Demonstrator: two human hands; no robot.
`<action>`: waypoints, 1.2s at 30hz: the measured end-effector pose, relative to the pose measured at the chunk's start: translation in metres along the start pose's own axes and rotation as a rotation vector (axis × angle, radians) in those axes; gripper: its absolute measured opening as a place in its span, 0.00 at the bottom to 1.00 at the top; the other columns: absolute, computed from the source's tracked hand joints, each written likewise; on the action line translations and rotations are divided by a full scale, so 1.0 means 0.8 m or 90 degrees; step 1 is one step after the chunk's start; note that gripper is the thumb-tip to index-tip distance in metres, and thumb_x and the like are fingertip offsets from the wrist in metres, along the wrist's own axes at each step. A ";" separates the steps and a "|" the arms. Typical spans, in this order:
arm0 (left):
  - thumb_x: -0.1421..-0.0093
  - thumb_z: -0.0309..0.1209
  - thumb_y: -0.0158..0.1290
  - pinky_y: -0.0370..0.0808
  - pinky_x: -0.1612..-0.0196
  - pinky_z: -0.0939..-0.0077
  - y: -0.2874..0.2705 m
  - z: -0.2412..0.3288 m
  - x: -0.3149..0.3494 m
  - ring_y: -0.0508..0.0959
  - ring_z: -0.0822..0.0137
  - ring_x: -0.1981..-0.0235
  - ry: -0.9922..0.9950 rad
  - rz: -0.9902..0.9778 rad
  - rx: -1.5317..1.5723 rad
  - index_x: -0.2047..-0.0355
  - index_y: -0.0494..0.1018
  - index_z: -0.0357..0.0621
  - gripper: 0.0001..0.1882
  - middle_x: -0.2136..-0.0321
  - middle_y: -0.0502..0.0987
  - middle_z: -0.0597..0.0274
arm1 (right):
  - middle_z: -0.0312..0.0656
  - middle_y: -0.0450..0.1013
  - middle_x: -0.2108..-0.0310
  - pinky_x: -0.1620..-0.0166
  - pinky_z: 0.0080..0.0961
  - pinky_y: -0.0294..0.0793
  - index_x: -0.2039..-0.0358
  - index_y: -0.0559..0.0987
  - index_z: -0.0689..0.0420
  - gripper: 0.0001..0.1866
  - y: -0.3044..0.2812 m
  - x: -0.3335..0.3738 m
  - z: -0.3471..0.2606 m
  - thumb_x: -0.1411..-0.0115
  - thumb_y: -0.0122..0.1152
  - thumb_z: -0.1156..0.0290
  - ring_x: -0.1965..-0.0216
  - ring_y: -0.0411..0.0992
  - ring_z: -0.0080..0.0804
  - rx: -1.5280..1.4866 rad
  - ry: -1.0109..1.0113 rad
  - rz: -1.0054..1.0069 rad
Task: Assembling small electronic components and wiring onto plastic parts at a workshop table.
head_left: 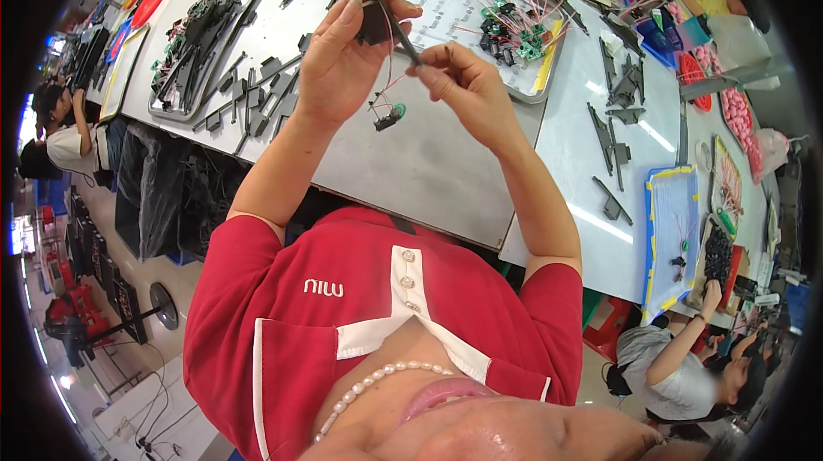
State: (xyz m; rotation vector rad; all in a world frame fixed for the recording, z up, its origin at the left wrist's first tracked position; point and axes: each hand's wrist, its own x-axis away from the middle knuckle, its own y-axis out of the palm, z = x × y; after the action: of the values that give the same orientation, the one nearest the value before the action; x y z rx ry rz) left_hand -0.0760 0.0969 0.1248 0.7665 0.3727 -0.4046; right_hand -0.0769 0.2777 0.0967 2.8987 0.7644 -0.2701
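Beside loose black plastic strips (255, 97), holding a slim, straight bar (386, 7) above the smooth table (386, 170) in half-curled left hand (339, 62); dangling a small green-and-black part (390, 119); pinching the bar's lower end in right hand (467, 88), near bristly wired boards (530, 41).

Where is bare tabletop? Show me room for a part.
Free: pale grey tabletop below the dangling green-and-black component, between scattered black plastic parts at left and the table seam; also the gap between the silver metal tray and angular black parts farther right. Crowded: the left side, under the scattered parts and heaped thin black strips.
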 end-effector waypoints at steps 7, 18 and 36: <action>0.37 0.34 0.44 0.65 0.47 0.68 -0.005 0.014 0.021 0.71 0.61 0.51 -0.040 -0.033 -0.289 0.51 0.67 0.36 0.18 0.54 0.72 0.51 | 0.40 0.76 0.67 0.69 0.13 0.66 0.61 0.69 0.61 0.09 -0.015 0.002 -0.026 0.39 0.51 0.70 0.76 0.63 0.14 -0.050 -0.051 0.042; 0.41 0.20 0.46 0.69 0.52 0.80 -0.113 0.065 0.079 0.74 0.73 0.60 -0.220 0.049 -0.795 0.52 0.70 0.37 0.16 0.59 0.75 0.61 | 0.43 0.76 0.68 0.71 0.10 0.64 0.61 0.70 0.59 0.09 -0.013 0.004 -0.021 0.38 0.51 0.67 0.77 0.63 0.14 -0.056 -0.037 0.014; 0.41 0.33 0.51 0.65 0.76 0.87 -0.025 0.067 0.033 0.72 0.82 0.78 -0.357 0.014 -0.629 0.64 0.75 0.41 0.10 0.76 0.76 0.70 | 0.36 0.75 0.61 0.72 0.15 0.67 0.50 0.68 0.59 0.23 0.019 0.003 0.003 0.44 0.60 0.64 0.77 0.66 0.16 0.143 -0.005 0.017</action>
State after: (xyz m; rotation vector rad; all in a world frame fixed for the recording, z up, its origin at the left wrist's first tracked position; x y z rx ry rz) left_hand -0.0534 0.0390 0.1362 -0.3145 0.0042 -0.3416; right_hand -0.0675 0.2653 0.0953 3.1132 0.7373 -0.3869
